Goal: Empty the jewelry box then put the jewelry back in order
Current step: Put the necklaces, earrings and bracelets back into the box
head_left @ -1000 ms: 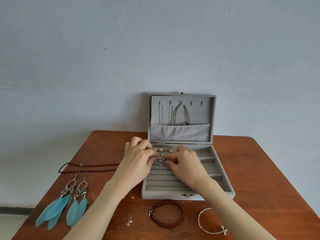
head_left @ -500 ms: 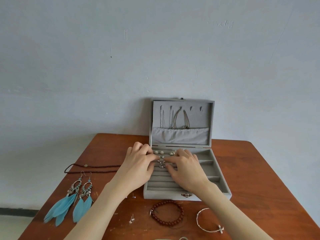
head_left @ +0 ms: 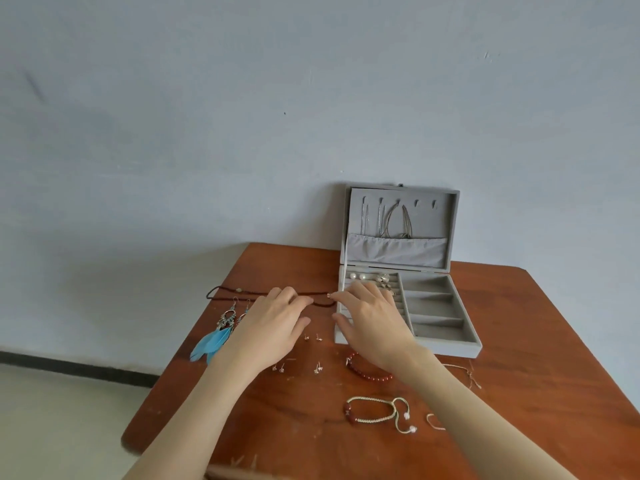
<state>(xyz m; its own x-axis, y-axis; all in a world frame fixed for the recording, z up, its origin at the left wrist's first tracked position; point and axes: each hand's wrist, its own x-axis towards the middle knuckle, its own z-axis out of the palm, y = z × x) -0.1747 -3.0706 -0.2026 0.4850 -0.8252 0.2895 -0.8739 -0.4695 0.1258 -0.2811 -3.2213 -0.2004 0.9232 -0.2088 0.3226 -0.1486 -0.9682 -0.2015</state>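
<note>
On the red-brown wooden bench [head_left: 519, 341], against the pale blue wall [head_left: 242, 98], your open grey velvet-lined jewelry box [head_left: 446, 344] stands with its lid [head_left: 453, 220] upright. Thin silver chains [head_left: 384, 220] hang from hooks inside the lid, their lower ends tucked into a gathered grey fabric pocket [head_left: 398, 252]. The ridged ring-roll section on the box's left holds two round white pearl pieces [head_left: 358, 276] and a small silvery cluster [head_left: 382, 278] in its far rows; the rectangular compartments [head_left: 433, 306] on the right show only grey lining.

Your left hand [head_left: 277, 323] and right hand [head_left: 370, 317] meet just left of the box, over a long dark brown beaded cord necklace [head_left: 225, 294]. Its long axis runs left to right across the bench, its looped end pointing away from the box. Your right fingers [head_left: 341, 297] pinch its small metal end; your left fingers [head_left: 294, 299] lie curled on the cord, but whether they grasp it cannot be told.

Beside your left wrist lie turquoise feather earrings [head_left: 214, 337] with ornate silvery tops. Small stud earrings [head_left: 311, 337] are scattered between your forearms. Nearer you lie a dark red round-bead bracelet [head_left: 367, 372], a cream braided cord bracelet with a red bead [head_left: 374, 410], and a fine gold-toned chain [head_left: 464, 372].
</note>
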